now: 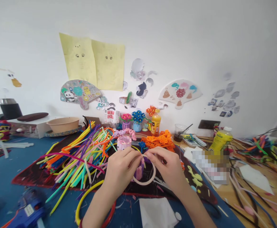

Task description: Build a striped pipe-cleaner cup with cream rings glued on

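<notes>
My left hand (124, 163) and right hand (168, 166) pinch 1 cream stem (144, 183) | step: apparently shaping its loop below them | next: likely needs steady pinching

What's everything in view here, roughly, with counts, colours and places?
Paper sheets: two, yellow, wall
Fans: two, multicoloured, wall
Bowl: one, tan, back left
Potted flowers: three, pink, blue, orange, by wall
Bottles: two, yellow, back and right
Pipe cleaners: many, multicoloured, centre left
Twisted pieces: many, orange, centre right
Glue gun: one, blue, front left
Loose sheets: several, white, front and right
Loop: one, cream, centre
Left hand: one, bare, pinching loop
Right hand: one, bare, pinching loop
</notes>
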Demonstrator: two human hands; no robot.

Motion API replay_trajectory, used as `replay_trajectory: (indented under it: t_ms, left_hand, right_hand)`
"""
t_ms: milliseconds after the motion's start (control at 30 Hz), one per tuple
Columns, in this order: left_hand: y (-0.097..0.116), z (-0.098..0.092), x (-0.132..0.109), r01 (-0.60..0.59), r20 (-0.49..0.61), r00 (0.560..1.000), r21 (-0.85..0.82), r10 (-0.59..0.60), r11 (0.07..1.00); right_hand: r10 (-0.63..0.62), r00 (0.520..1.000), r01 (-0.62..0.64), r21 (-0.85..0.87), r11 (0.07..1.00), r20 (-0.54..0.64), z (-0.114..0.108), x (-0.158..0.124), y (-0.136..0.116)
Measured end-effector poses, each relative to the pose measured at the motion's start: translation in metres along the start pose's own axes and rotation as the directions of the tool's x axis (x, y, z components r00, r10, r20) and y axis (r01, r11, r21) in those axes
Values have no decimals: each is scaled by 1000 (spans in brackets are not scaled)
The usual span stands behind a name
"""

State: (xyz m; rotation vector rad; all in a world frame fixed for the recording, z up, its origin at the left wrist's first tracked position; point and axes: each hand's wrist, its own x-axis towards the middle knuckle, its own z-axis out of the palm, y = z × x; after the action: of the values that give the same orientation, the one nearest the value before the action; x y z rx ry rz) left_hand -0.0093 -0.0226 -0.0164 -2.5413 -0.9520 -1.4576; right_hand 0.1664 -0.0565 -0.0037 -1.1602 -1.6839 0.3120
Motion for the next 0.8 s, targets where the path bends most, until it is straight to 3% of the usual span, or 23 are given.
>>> replay_trajectory:
  t_ms: [133,367,600,800]
  left_hand:
    - [1,0,2,-14,-20,1000,9,14,1000]
    - [3,0,1,-17,-2,1000,-18,17,1000]
    - [2,0,2,6,-11,1000,-28,-6,1000]
    - [3,-1,1,-8,-10,1000,-28,8,1000]
  right_hand:
    - [70,998,-70,59,996,8,-1,1,0]
    - [53,998,-54,58,997,14,2,1,0]
    - [194,981,-194,187,963,21,-1,3,3]
    - [106,994,-109,103,989,27,-2,2,-2]
